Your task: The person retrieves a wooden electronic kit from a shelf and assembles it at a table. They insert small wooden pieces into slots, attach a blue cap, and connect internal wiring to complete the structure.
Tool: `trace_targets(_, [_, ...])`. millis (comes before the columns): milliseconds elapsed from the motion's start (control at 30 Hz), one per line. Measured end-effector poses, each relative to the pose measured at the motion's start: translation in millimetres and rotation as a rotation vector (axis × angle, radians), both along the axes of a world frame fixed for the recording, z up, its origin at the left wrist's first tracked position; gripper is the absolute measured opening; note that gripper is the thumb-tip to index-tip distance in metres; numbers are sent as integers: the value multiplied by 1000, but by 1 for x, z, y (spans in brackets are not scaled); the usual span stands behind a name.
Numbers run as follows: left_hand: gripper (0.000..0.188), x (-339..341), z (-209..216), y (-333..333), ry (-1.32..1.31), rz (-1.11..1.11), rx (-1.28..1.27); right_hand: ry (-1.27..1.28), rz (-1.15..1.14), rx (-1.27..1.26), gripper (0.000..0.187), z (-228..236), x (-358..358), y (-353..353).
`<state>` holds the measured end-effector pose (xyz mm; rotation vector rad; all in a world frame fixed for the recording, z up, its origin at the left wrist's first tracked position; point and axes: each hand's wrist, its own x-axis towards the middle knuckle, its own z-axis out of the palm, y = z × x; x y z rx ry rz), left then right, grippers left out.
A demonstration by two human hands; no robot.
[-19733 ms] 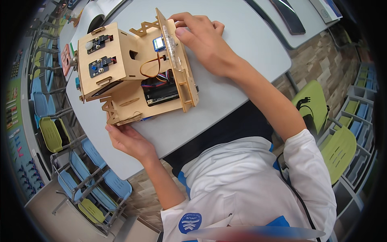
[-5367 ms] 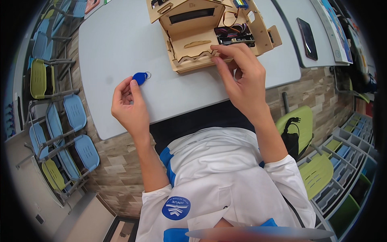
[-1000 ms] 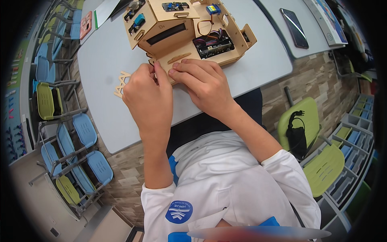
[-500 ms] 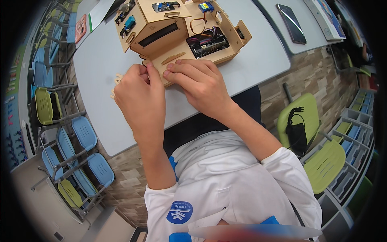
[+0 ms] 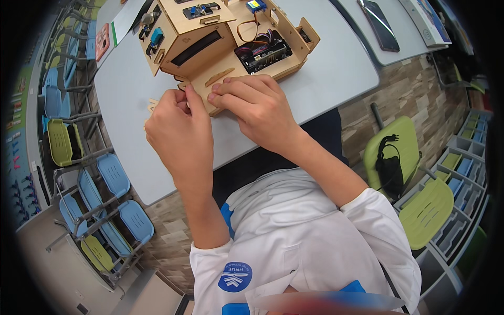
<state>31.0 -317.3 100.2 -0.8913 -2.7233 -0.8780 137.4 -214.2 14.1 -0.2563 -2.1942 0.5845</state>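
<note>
A plywood model house (image 5: 197, 39) with small electronic boards on its roof stands at the far side of the table. My left hand (image 5: 181, 128) is closed in a pinch at the near left corner of its base (image 5: 219, 67); whatever is between the fingertips is hidden. My right hand (image 5: 257, 107) grips the base's near edge, fingers laid together over the top and the thumb out of sight. Just beyond the right fingertips, a thin wooden piece (image 5: 219, 77) rises from the base. Inside the model are a black circuit board (image 5: 264, 51) and a blue servo motor (image 5: 256, 6) with wires.
Small wooden pieces (image 5: 153, 105) lie left of my left hand on the white table (image 5: 136, 173). A dark phone (image 5: 379, 25) rests on the neighbouring table at the right. A green chair (image 5: 391, 152) holds a black pouch with a cable. Blue chairs (image 5: 113, 173) are stacked at the left.
The model house and both hands sit slightly further left in the picture, and the surroundings have shifted a little too. Both hands keep nearly the same grip.
</note>
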Motion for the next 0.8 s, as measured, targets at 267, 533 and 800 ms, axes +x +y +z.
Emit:
trace_targets(267, [20,32,24,-7,-41,-5,90,26,-3,26,24,0,-6,4])
trace_targets(533, [37,-83,-17,-72,-108,140,-31,43,-23,126,25,-7,-6,1])
trace_targets(800, [38,-122,-61,-76,199,119,-79,50,-29,172,29,-4,-2,0])
